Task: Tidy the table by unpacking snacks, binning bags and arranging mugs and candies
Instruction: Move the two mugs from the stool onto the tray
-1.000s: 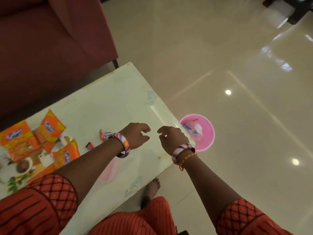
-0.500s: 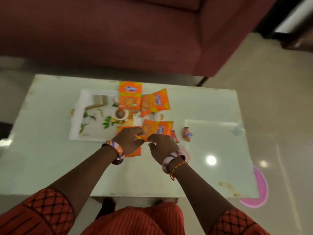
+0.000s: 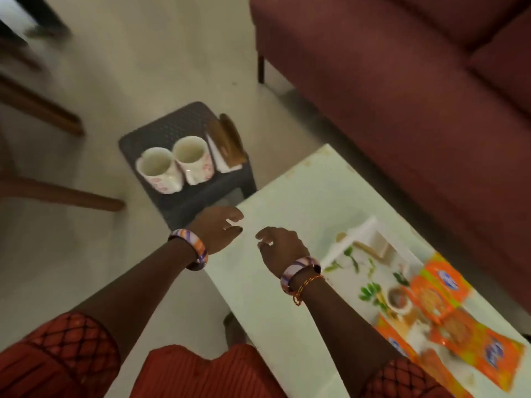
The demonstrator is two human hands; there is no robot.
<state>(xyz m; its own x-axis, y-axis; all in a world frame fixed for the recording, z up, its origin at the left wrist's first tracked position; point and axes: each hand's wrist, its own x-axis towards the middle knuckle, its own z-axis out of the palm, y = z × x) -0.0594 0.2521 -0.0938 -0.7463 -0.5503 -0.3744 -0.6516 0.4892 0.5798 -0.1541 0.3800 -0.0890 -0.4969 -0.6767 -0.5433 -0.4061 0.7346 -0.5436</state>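
Snack packets unpacked onto tray; two mugs on stool beside table, unarranged. Left hand, right hand empty, fingers loose, apart.

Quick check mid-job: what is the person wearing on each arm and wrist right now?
Both arms are bare from short red sleeves with a dark criss-cross pattern. The left hand has a broad bangle striped orange, purple and white at the wrist. The right hand has a similar striped bangle, plus a thin orange-and-gold thread bracelet just behind it and a pale ring on one finger.
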